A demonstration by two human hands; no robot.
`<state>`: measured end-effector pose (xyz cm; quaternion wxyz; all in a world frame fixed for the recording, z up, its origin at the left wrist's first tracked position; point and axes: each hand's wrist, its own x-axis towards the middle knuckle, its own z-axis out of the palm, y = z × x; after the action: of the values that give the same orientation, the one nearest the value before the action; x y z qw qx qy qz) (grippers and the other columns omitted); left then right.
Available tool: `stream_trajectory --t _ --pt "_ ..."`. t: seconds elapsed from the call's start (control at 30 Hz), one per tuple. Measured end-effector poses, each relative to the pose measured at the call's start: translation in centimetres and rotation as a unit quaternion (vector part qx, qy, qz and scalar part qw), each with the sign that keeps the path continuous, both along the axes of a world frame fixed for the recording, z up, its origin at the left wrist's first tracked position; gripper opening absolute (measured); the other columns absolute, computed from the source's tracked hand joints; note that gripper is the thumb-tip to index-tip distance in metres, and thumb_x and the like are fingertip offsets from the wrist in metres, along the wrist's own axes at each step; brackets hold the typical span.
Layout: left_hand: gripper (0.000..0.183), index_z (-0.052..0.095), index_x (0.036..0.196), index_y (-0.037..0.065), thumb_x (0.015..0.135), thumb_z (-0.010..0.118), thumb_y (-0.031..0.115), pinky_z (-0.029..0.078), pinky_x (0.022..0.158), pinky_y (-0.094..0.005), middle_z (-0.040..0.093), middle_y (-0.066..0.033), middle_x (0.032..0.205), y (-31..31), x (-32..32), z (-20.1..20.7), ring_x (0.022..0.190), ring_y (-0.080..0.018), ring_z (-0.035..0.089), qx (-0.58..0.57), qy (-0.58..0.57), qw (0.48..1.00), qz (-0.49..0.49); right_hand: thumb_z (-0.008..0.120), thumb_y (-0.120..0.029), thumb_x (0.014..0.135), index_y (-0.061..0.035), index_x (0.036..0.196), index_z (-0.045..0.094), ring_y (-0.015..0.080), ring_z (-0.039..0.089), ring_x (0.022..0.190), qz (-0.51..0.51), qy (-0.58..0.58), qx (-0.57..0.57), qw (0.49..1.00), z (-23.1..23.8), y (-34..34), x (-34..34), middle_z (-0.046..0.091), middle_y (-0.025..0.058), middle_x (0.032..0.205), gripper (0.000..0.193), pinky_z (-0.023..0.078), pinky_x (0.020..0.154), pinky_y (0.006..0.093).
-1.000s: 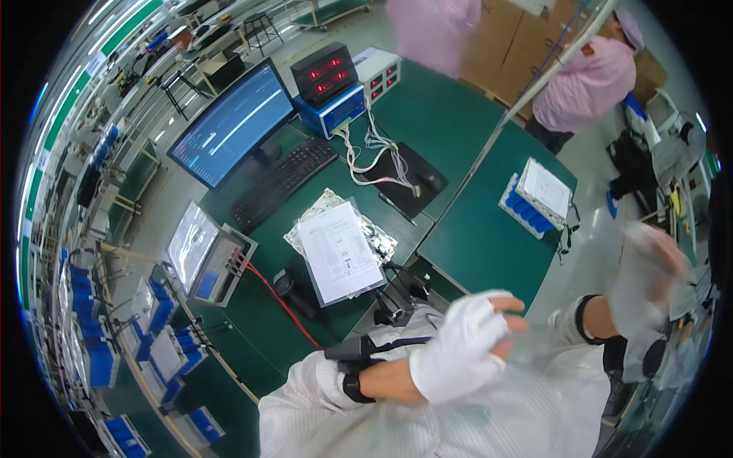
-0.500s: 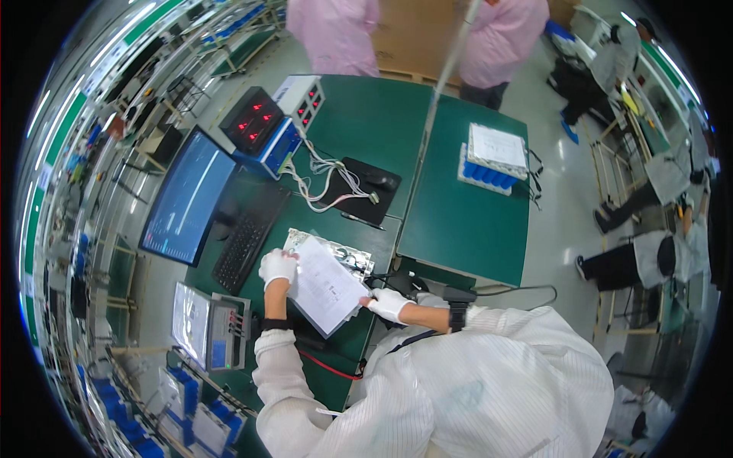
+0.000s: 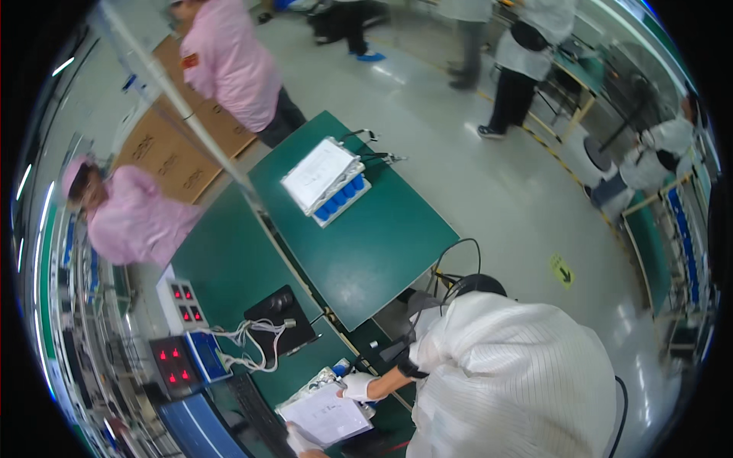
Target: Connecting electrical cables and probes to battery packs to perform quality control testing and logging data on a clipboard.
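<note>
A stack of printed paper sheets (image 3: 327,418) lies tilted over a white-edged pack (image 3: 309,388) at the bottom of the picture. With bent fingers, my right hand (image 3: 360,386), in a white glove with bare fingertips, grips the sheets' upper right edge. My left hand (image 3: 301,440), also gloved, pinches their lower left edge, close to the lower rim of the view. Most of the pack is hidden under the paper; a blue bit shows beside my right hand.
Left of the sheets are a keyboard (image 3: 256,408), a monitor (image 3: 200,429) and boxes with red displays (image 3: 174,365). White cables (image 3: 263,347) cross a black mouse pad (image 3: 301,333). A blue-celled pack topped with paper (image 3: 321,177) stands on the far green table (image 3: 366,248). People in pink (image 3: 141,217) stand beyond.
The view has swung to the right, so the desk now sits lower left. Both hands stay on the sheets, which still cover much of the pack.
</note>
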<state>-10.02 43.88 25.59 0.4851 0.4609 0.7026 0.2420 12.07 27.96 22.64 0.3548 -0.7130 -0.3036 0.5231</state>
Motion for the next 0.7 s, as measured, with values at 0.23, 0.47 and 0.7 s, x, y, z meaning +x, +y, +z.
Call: stream_trajectory --t 0.23,0.47,0.7 --pt "0.046 0.06 0.096 -0.005 0.096 0.047 0.039 0.047 0.063 -0.0371 0.06 -0.0086 0.076 -6.7 12.5 4.3 0.067 -0.0225 0.053 -0.09 -0.042 0.991 -0.09 0.057 -0.049 0.082 -0.0077 0.108 0.066 0.0369 0.065 0.09 0.05 -0.048 -0.031 0.997 5.9 -4.5 19.4 0.068 0.0198 0.094 0.049 0.049 0.079 0.0423" --pt "0.046 0.06 0.084 -0.005 0.101 0.041 0.033 0.042 0.062 -0.0289 0.058 -0.0051 0.076 -9.2 33.6 2.6 0.068 -0.0152 0.048 -0.069 -0.134 0.942 -0.3 0.052 -0.058 0.084 -0.0037 0.11 0.062 0.0384 0.062 0.098 -0.137 -0.199 -0.11 0.964 10.4 -12.9 34.1 0.065 0.0223 0.102 0.062 0.047 0.086 0.0441" --pt "0.031 0.056 0.108 -0.002 0.097 0.047 0.026 0.044 0.082 -0.0303 0.061 -0.0087 0.103 -10.3 48.4 0.9 0.091 -0.0195 0.056 -0.254 -0.284 0.882 -0.278 0.049 -0.057 0.085 -0.0062 0.11 0.065 0.037 0.064 0.096 -0.278 -0.224 -0.182 0.916 13.1 -17.0 44.0 0.067 0.019 0.101 0.058 0.048 0.084 0.0442"
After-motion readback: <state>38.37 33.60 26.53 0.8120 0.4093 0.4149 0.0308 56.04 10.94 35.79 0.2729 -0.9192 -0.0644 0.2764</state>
